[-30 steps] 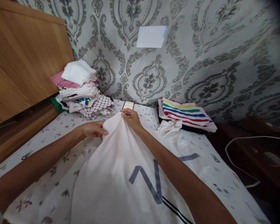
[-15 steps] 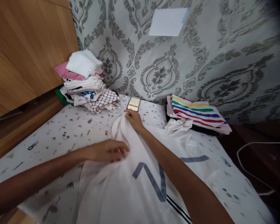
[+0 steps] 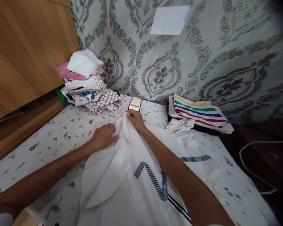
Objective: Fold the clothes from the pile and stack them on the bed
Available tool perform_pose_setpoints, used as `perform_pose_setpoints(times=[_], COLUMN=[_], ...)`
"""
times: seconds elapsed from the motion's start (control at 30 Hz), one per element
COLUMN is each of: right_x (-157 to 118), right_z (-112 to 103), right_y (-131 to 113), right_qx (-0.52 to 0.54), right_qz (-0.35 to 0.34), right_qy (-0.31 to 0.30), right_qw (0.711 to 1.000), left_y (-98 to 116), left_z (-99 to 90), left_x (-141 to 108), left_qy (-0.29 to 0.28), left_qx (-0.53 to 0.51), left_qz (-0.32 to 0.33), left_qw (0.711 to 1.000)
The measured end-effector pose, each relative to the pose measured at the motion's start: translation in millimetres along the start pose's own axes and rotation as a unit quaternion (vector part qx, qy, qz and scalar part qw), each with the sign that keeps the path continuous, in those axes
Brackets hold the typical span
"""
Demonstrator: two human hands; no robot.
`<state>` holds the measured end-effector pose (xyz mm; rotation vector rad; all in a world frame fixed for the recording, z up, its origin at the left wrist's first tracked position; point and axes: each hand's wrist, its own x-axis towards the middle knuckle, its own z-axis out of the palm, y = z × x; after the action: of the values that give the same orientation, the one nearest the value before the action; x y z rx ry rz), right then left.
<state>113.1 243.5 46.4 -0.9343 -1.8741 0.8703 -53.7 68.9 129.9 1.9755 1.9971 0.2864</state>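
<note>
A white garment with navy striped trim [image 3: 122,175] lies spread over the patterned sheet in front of me. My right hand [image 3: 135,119] pinches its far edge, lifting the cloth into a peak near the phone. Lower and to the left, my left hand [image 3: 106,135] is closed on the garment's left edge, its fingers curled round a fold. Loose cloth drapes down between the two hands. Just beyond my right fingertips lies a phone [image 3: 135,105] with a lit screen.
A tall pile of folded clothes [image 3: 85,84] stands at the back left beside a wooden cabinet [image 3: 30,47]. At the back right is a lower stack topped by a striped cloth [image 3: 198,111]. A white cable [image 3: 245,157] loops at the far right. Patterned wallpaper [image 3: 160,75] rises behind.
My left hand has moved left and up from over the cloth and has closed on the garment's left edge, drawing up a fold. My right hand keeps its pinch in place.
</note>
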Motion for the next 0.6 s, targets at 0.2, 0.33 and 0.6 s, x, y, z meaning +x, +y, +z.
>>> perform_pose_setpoints(times=[0.2, 0.33, 0.6], right_x=[-1.4, -1.1, -0.4], right_z=[-0.2, 1.0, 1.1], right_y=[0.0, 1.3, 1.0], right_qx=[-0.018, -0.031, -0.040], right_qz=[0.006, 0.011, 0.011], right_qy=[0.002, 0.007, 0.007], right_qw=[1.000, 0.999, 0.999], left_y=[-47.2, -55.8, 34.0], left_z=[-17.2, -31.7, 6.3], left_x=[16.0, 9.5, -31.6], left_qy=[-0.012, -0.020, -0.100], left_qx=[-0.084, 0.043, 0.085], left_qz=[-0.025, -0.055, 0.284], left_qw=[0.996, 0.997, 0.950])
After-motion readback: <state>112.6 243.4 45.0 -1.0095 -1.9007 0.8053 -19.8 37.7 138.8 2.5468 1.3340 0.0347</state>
